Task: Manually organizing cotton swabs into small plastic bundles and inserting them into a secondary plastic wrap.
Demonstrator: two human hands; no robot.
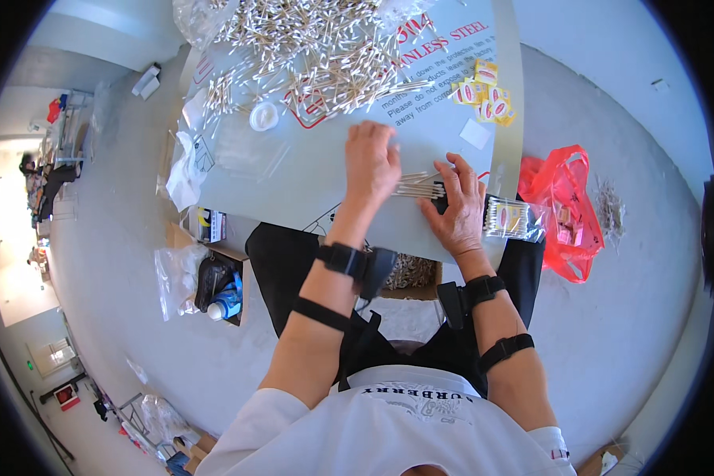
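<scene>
In the head view, the heap of cotton swabs (pixel 301 36) covers the far part of the table (pixel 313 170), and everything else can be placed from it. A small bunch of swabs (pixel 418 187) lies on the person's side of the heap and toward its right, apart from it, between the two hands. The left hand (pixel 373 163), just short of the heap's near edge, has its fingers curled and blurred; I cannot tell whether they pinch anything. The right hand (pixel 462 206), farther from the heap, is bent with thumb and fingers apart around the bunch's right end, over something dark — whether it grips is hidden. Beyond that hand, to the heap's near right, sits a clear packet of swabs (pixel 512 219); yellow sachets (pixel 485 95) lie right of the heap, a round white tub (pixel 263 117) just on its near side. The bunch should be very light, its thin sticks fairly stiff yet easily bent, smooth enough to roll and fan apart, with soft tips that mark or fray — best held mid-stick, all together, under gentle pressure from both sides.
</scene>
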